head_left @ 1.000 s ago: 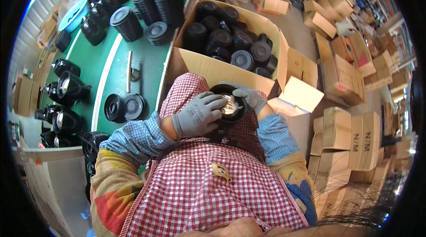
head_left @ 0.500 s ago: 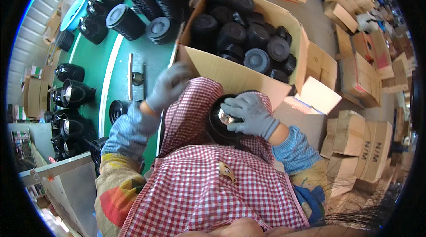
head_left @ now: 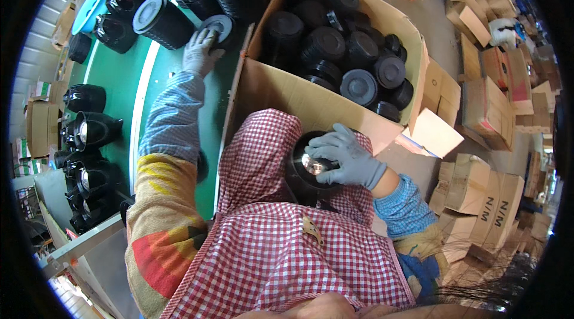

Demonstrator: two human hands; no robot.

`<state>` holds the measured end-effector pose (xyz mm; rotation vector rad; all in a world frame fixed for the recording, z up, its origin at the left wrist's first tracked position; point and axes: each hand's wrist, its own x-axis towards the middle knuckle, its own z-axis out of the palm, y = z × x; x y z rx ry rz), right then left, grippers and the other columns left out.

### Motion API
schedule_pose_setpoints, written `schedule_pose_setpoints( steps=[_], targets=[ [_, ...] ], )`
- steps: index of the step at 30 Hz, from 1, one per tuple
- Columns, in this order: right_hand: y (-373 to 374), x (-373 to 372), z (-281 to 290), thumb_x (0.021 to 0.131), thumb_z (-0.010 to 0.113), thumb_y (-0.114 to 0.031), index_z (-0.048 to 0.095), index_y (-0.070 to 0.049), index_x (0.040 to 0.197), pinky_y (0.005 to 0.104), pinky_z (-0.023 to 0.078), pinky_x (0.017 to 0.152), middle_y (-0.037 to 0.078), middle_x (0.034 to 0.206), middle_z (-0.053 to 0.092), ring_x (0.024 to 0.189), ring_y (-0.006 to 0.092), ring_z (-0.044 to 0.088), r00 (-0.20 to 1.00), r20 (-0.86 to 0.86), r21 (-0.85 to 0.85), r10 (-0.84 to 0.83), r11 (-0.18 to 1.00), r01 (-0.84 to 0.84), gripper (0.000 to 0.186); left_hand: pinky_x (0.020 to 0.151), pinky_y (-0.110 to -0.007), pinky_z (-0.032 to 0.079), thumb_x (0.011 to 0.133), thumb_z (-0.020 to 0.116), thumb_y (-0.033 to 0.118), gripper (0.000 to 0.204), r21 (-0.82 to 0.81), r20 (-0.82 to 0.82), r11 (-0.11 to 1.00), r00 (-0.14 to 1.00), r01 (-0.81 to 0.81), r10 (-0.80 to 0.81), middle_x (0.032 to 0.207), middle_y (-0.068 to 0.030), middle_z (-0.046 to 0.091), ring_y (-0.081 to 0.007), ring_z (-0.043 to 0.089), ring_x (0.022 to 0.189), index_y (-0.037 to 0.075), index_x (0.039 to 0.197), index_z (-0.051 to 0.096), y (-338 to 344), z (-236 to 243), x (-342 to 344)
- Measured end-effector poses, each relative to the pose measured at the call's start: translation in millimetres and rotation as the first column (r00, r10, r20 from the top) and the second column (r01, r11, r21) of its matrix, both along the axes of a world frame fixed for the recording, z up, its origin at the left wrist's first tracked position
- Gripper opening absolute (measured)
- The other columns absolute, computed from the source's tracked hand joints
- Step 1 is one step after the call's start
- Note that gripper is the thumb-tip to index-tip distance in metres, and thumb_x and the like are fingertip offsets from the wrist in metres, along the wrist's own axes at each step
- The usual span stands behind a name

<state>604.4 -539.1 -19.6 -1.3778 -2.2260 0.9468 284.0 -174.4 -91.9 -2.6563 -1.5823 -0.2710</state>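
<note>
On my lap, between the knees of a red-checked apron, rests a round black plastic housing (head_left: 299, 176). My right hand (head_left: 350, 156), in a grey glove, curls its fingers over a shiny silver dome-shaped piece (head_left: 313, 164) in the housing's middle. Stretched out over the green table, my gloved left hand (head_left: 201, 54) has its extended fingers at the near-left edge of a low black round lid-like piece (head_left: 222, 27). How firmly it touches that piece I cannot tell.
An open carton (head_left: 311, 95) full of black round parts stands beyond my knees. Tall stacks of black round pieces (head_left: 161, 23) stand on the green table (head_left: 170, 71), with black housings (head_left: 89, 130) along its left side. Cardboard boxes (head_left: 490, 104) crowd the right.
My left hand has reached forward from beside my left knee to the low black round piece on the table. My right hand stays over the silver piece. The view has shifted slightly.
</note>
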Motion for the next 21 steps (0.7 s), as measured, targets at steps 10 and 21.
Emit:
schedule_pose_setpoints(
  steps=[10, 21],
  targets=[
    [19.8, 13.0, 39.4, 0.099, 0.060, -0.051, 0.068, -0.003, 0.127, 0.0408, 0.041, 0.112, 0.016, 0.133, 0.065, 0.129, 0.0306, 0.057, 0.652, -0.595, 0.166, -0.471, 0.721, 0.673, 0.056, 0.098, -0.035, 0.052, 0.097, 0.069, 0.022, 0.045, -0.386, 0.841, 0.755, 0.538, 0.529, 0.053, 0.122, -0.0124, 0.065, -0.0229, 0.066, 0.108, 0.004, 0.137, 0.060, -92.9, 103.0, 2.2],
    [-40.3, -2.6, -6.3, 0.098, 0.063, -0.048, 0.076, -0.001, 0.106, 0.0429, 0.040, 0.113, 0.014, 0.118, 0.071, 0.119, 0.0265, 0.062, 0.463, -0.784, -0.235, -0.414, 0.888, 0.395, 0.049, 0.116, -0.042, 0.034, 0.110, 0.038, 0.042, 0.055, -0.241, 0.943, 0.289, 0.294, 0.926, -0.155, 0.145, -0.0187, 0.050, -0.0318, 0.049, 0.135, -0.001, 0.143, 0.049, -270.9, 87.8, 92.9]
  ],
)
